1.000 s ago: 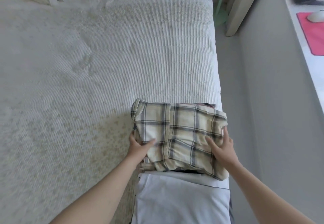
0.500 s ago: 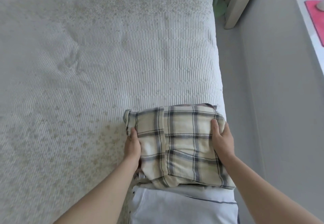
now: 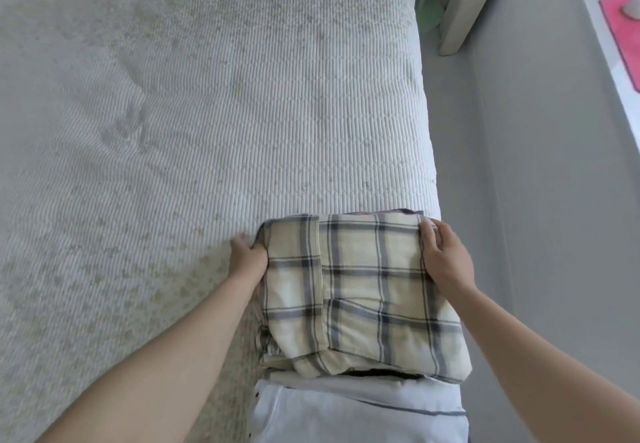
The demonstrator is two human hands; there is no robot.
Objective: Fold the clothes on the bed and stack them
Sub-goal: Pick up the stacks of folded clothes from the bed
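On the near right corner of the bed (image 3: 242, 113), I hold a folded plaid shirt (image 3: 360, 290) atop a stack of clothes: my left hand (image 3: 247, 257) grips its left edge, fingers curled under; my right hand (image 3: 445, 262) clasps the far right corner. Soft, light and floppy, it probably handles best supported at both sides. A ribbed white bedspread covers the bed; grey floor (image 3: 519, 200) runs alongside.

A white ribbed bed (image 3: 242, 113) carries a folded plaid shirt (image 3: 363, 290) near its right edge.
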